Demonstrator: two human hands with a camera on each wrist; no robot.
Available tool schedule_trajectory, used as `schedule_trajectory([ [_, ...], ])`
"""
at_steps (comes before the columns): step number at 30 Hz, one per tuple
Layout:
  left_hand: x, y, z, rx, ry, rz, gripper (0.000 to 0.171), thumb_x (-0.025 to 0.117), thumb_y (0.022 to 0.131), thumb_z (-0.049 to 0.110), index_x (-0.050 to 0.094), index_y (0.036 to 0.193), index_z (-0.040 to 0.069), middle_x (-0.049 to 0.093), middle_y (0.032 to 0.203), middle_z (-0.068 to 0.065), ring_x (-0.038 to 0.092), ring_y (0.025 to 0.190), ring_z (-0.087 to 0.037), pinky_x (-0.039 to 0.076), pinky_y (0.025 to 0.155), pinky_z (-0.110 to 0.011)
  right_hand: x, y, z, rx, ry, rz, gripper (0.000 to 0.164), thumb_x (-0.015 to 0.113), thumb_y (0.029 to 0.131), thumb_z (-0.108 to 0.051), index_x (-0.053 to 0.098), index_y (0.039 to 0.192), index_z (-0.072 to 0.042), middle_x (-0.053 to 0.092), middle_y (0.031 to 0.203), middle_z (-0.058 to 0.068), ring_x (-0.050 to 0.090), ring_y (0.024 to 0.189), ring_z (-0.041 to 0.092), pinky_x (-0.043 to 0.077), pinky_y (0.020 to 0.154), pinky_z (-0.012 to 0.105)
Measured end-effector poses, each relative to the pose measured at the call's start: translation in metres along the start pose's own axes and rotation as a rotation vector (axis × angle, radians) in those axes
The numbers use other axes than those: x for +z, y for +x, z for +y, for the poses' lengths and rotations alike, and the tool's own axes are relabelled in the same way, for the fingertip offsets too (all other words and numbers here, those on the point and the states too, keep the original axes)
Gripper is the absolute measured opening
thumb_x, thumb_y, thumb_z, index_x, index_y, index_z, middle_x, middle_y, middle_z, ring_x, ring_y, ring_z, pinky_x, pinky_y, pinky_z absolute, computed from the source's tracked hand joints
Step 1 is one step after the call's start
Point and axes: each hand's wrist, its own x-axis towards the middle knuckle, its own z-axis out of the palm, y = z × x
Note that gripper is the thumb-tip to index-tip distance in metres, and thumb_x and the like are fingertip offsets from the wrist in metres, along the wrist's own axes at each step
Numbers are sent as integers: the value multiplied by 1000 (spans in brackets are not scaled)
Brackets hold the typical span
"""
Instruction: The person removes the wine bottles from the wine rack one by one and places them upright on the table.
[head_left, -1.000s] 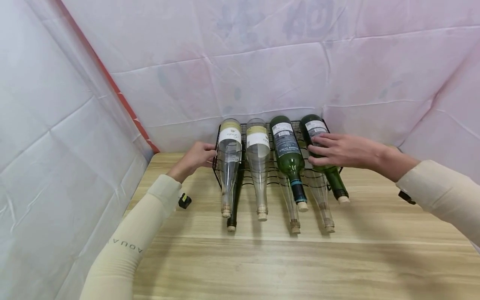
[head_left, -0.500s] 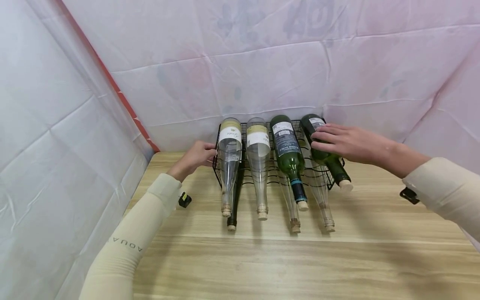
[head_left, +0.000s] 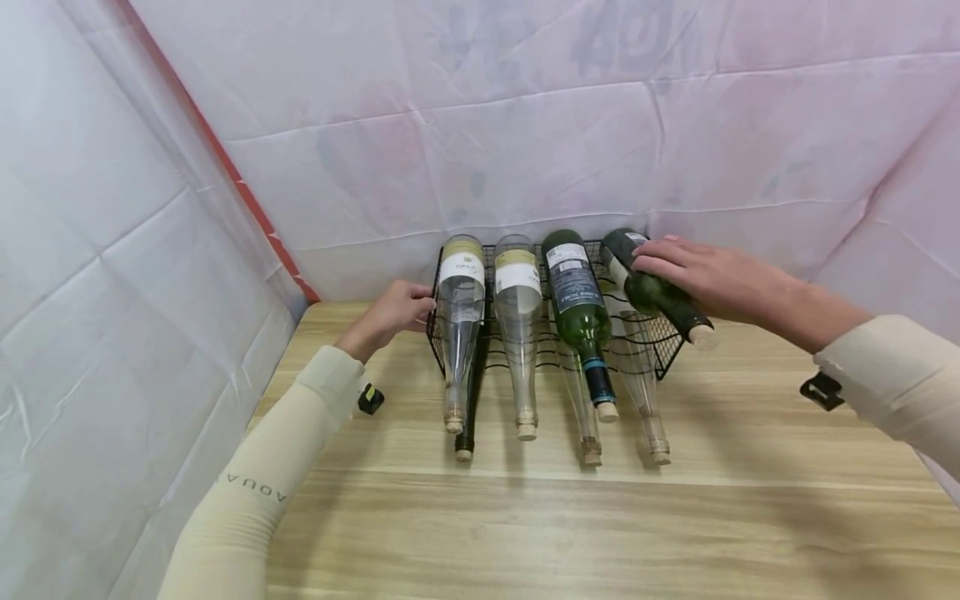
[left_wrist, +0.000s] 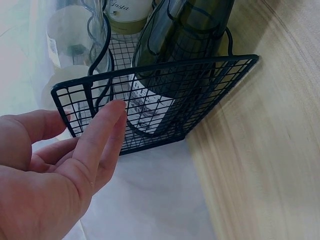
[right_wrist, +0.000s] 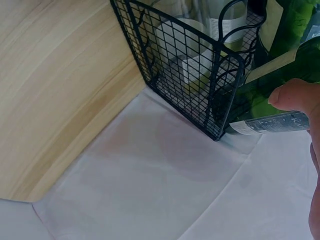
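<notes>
Cork end toward the person, a green bottle (head_left: 651, 295) slants across the right end of the top row of a black wire rack (head_left: 667, 354), its neck jutting past that side. The right hand (head_left: 705, 271) grips it: the head view shows only fingers laid over the glass, while the right wrist view shows the thumb pressed against it, the rest of that hand cut off by the frame edge. Whether the bottle's base touches the wire is hard to tell.

The left hand (head_left: 401, 308) is at the rack's left side; its own wrist view shows fingers fairly straight, touching the mesh, and behind that mesh a white label on a dark bottle (head_left: 470, 408). From the head, this lower bottle is mostly hidden beneath a clear bottle (head_left: 462, 317) with a cream label.
</notes>
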Motion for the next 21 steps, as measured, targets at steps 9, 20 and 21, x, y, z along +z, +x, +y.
schedule_trajectory([
  [9, 1, 0, 2, -5, 2, 4, 35, 44, 96, 4, 51, 128, -9, 61, 112, -28, 63, 91, -36, 57, 76, -37, -12, 5, -1, 106, 79, -17, 85, 65, 65, 21, 38, 141, -5, 43, 137, 18, 49, 114, 40, 56, 65, 51],
  [20, 1, -3, 4, -15, -19, -4, 34, 44, 96, 2, 50, 128, -10, 60, 112, -31, 63, 91, -36, 57, 77, -38, -25, 10, 4, 218, 222, 63, 92, 77, 59, 5, 37, 141, -8, 48, 131, 22, 57, 95, 41, 51, 71, 59],
  [21, 1, -2, 4, -13, -18, -6, 34, 44, 96, 3, 50, 128, -11, 60, 112, -31, 63, 91, -36, 57, 77, -38, -25, 11, 5, 227, 244, 86, 90, 77, 59, 2, 38, 140, -7, 50, 126, 22, 56, 95, 40, 50, 71, 58],
])
